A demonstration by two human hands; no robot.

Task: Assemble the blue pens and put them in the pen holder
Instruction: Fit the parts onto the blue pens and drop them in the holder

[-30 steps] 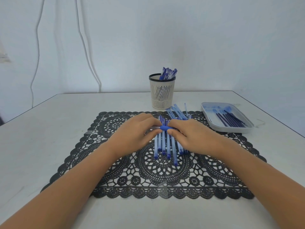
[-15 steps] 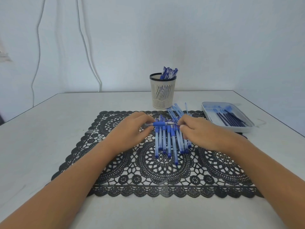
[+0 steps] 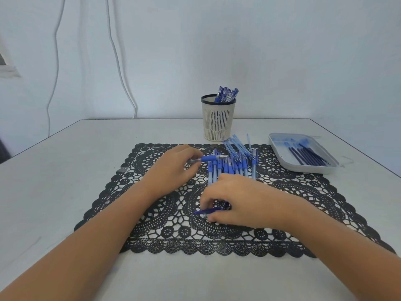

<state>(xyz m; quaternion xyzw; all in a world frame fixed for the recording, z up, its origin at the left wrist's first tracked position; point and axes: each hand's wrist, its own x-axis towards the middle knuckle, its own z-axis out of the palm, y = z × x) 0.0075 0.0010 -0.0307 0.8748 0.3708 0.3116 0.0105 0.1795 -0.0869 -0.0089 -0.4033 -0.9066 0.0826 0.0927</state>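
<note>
On the black lace mat (image 3: 325, 203), the left hand (image 3: 173, 168) grips one pen (image 3: 209, 159) while the right hand (image 3: 236, 200) pinches a dark blue piece (image 3: 208, 211), likely its cap; several finished pens (image 3: 225, 95) stand in the pen holder (image 3: 218, 124) behind, yet a whole row (image 3: 230, 168) lies waiting, so plenty remains.

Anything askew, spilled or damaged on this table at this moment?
Nothing spilled or damaged. Only the loose pale barrels lie fanned crookedly over the far edge of the mat beside the pen holder, unlike the neat row of pens.

Left grip (image 3: 173, 166) forward, fingers curled, pinching; right grip (image 3: 236, 198) palm down, pinching.
</note>
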